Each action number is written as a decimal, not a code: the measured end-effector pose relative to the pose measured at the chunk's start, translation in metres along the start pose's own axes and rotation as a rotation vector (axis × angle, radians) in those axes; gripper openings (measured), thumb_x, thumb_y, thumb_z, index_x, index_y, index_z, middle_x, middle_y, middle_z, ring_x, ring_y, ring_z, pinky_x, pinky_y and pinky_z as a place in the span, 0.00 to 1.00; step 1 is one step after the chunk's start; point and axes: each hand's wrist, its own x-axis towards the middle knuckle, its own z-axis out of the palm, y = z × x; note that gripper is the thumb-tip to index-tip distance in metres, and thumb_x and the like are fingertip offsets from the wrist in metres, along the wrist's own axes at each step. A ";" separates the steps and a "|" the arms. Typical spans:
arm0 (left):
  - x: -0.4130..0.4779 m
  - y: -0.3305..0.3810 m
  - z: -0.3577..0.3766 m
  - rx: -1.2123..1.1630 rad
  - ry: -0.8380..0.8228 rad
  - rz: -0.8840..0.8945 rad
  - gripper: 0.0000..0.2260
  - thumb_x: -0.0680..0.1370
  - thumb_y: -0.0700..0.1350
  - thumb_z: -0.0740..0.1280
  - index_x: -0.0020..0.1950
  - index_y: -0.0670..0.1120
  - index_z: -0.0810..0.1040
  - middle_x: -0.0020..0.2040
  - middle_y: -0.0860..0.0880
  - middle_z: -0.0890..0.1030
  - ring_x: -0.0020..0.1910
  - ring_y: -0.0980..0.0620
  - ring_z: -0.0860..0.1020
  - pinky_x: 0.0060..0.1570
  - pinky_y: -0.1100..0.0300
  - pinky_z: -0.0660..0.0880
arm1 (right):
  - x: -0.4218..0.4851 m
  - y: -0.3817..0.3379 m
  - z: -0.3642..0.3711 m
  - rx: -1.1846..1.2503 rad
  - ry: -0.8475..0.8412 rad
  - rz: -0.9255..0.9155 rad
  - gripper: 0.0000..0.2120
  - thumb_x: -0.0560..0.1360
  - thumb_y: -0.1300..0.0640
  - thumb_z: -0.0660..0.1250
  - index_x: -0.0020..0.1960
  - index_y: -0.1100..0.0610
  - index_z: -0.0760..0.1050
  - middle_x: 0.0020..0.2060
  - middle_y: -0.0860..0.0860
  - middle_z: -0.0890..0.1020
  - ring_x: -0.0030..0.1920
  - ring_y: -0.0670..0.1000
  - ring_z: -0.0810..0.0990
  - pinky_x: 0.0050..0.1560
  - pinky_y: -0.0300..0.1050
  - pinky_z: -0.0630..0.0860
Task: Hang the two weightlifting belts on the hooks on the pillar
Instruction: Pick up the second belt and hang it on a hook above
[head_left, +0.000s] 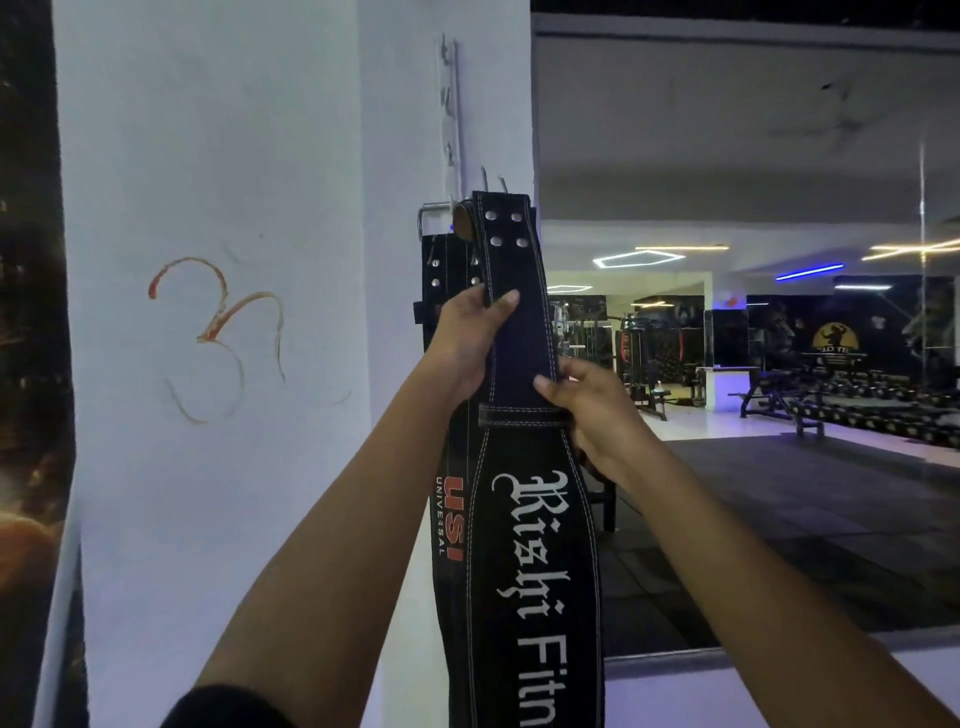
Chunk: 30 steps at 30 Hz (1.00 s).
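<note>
Front belt (524, 332), black with white stitching and white gothic lettering, hangs upright against the right face of the white pillar (218, 467). Its top end with four metal rivets sits at the hooks (491, 182); can't tell whether it's actually caught on a hook. Second belt (451, 514), black with a red "USI" logo, hangs directly behind it, touching; its metal buckle (434, 215) shows at top left, up by the hooks.

Left hand (467, 348) grips the front belt's left edge just below the rivets, thumb across the face, other fingers wrapped behind. Right hand (592, 405) pinches the right edge lower down, near the stitched loop, thumb on the front, fingers curled behind. Both hands closed on the same belt.

Orange symbol (218, 332) painted on the pillar's left face. Mirror (753, 156) to the right reflects gym equipment.
</note>
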 end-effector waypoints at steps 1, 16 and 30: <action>-0.005 -0.004 0.001 0.017 -0.022 0.025 0.12 0.79 0.38 0.61 0.62 0.38 0.73 0.48 0.44 0.81 0.46 0.48 0.80 0.50 0.52 0.80 | 0.002 -0.004 0.001 0.010 0.011 -0.021 0.08 0.76 0.64 0.64 0.50 0.53 0.78 0.51 0.55 0.84 0.49 0.51 0.83 0.52 0.51 0.81; 0.003 0.009 0.000 -0.015 0.087 0.094 0.15 0.79 0.37 0.61 0.65 0.39 0.73 0.44 0.46 0.81 0.38 0.54 0.81 0.37 0.60 0.81 | -0.023 0.004 0.002 -0.051 0.015 -0.004 0.05 0.78 0.57 0.63 0.47 0.54 0.77 0.50 0.55 0.83 0.55 0.54 0.81 0.66 0.55 0.73; 0.008 0.015 -0.008 -0.062 0.133 0.099 0.15 0.79 0.36 0.62 0.65 0.42 0.74 0.47 0.47 0.81 0.43 0.51 0.81 0.41 0.57 0.81 | -0.045 0.046 -0.023 0.003 -0.210 0.248 0.26 0.67 0.59 0.74 0.63 0.55 0.73 0.67 0.58 0.75 0.66 0.55 0.74 0.67 0.62 0.69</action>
